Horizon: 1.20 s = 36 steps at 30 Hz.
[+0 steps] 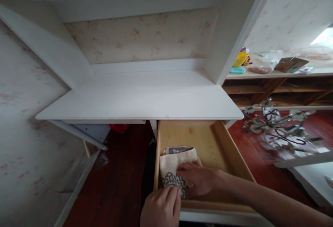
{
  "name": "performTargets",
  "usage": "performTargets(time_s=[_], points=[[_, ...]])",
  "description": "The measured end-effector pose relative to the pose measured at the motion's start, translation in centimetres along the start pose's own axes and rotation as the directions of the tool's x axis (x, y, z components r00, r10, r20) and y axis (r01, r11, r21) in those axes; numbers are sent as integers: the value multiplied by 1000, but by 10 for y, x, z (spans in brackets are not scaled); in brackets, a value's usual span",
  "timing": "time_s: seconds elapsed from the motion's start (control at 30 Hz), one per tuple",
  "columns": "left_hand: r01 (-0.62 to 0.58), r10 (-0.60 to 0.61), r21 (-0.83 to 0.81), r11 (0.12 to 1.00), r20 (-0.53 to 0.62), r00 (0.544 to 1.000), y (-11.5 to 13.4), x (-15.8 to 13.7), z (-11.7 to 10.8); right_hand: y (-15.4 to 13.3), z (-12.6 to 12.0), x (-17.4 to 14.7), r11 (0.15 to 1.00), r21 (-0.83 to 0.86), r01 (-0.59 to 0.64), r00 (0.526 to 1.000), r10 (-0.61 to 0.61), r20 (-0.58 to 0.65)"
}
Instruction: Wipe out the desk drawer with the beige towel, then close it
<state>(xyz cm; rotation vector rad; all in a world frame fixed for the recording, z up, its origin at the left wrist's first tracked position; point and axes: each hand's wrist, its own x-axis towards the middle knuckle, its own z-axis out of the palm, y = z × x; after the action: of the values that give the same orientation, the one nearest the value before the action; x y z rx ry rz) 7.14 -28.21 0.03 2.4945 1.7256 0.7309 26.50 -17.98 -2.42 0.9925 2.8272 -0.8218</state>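
Observation:
In the pulled-out wooden drawer (208, 140) lies a folded cloth (169, 164), cream with a dark blue-grey pattern, along the drawer's left side. My right hand (195, 178) reaches in from the right and rests on the cloth, palm down with fingers stretched over it. Curled at the front left corner of the drawer, my left hand (161, 206) has its fingertips beside the cloth's near edge. Whether those fingers grip the cloth or the drawer's front is hidden.
Above the drawer is a white desk (145, 95) with a hutch. A chandelier (281, 126) lies on the red wooden floor (111, 178) to the right. Behind it, a low shelf (283, 76) bears a cardboard box (291, 64), plastic bags and a yellow container (240, 59).

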Motion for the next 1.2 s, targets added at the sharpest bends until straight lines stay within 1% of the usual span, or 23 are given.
performTargets(time_s=[0.07,0.13,0.17,0.23,0.3,0.4,0.47,0.6,0.73,0.8,0.87,0.97,1.03,1.1,1.2], points=[[5,-5,-5,1000,6,1000,-1,2,2,9,4,0,998,-33,47,996,-45,74],[24,-24,-6,1000,33,999,-2,3,4,19,5,0,994,-106,19,996,-9,90],[34,-34,-3,999,49,998,-3,4,4,25,5,1,988,-156,-6,997,17,74],[51,-51,4,999,62,997,-3,4,6,39,6,2,969,-245,-41,999,44,4],[56,-57,11,998,57,997,-4,3,7,52,8,5,950,-307,-47,997,26,-72],[53,-53,11,999,49,997,-4,2,7,68,12,11,918,-393,-46,991,-7,-134],[47,-47,10,999,52,998,-4,2,6,73,13,16,896,-435,-83,983,2,-184],[54,-54,4,999,65,996,-4,3,5,72,3,20,888,-429,-166,966,59,-251],[47,-47,-7,999,44,998,-2,4,4,68,-17,13,879,-369,-301,933,191,-305],[51,-50,-12,999,29,998,0,5,2,69,-24,7,873,-339,-351,917,246,-315],[60,-60,-13,998,20,998,1,6,1,73,-27,0,880,-308,-362,914,270,-302],[63,-63,-17,998,7,998,3,8,0,78,-22,-6,919,-226,-324,927,261,-268],[65,-64,-16,998,3,998,2,8,1,80,-17,-4,951,-153,-268,936,220,-275],[60,-60,-9,998,8,998,2,7,2,79,-11,1,980,-77,-183,938,151,-313],[41,-41,13,999,15,999,0,6,2,77,-4,11,1000,-1,-17,934,16,-357]])
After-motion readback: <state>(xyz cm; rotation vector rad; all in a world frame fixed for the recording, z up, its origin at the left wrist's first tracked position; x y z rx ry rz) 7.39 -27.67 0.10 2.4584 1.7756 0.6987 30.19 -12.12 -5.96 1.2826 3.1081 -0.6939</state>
